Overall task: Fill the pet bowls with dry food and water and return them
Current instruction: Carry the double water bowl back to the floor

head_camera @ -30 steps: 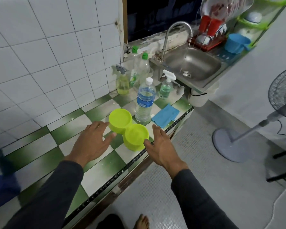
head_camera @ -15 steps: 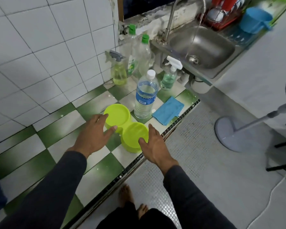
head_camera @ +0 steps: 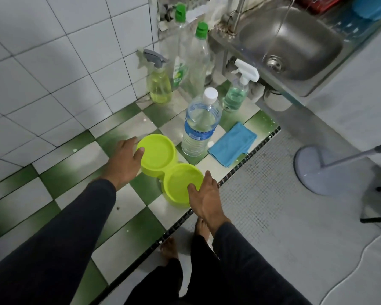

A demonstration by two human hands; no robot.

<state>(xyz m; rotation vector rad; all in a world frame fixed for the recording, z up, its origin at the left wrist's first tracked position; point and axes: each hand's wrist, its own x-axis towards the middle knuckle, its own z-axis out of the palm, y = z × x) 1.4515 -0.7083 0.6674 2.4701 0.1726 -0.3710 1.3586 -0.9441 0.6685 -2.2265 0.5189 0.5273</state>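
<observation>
Where the checkered surface (head_camera: 75, 172) nears its front edge sits a lime double pet bowl (head_camera: 169, 166): moulded plastic, apparently empty, likely light, stiff, slick. Left hand (head_camera: 123, 161) touches the far-left rim, right hand (head_camera: 205, 199) the near-right rim, fingers relaxed, not clamped; best held at opposite rims.

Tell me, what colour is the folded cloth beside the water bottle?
Light blue. The cloth shows plainly in the head view, near the counter's edge.

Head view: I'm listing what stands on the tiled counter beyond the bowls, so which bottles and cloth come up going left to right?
Yellow spray bottle → tall green-capped bottle → water bottle → white-trigger spray bottle → blue cloth.
</observation>
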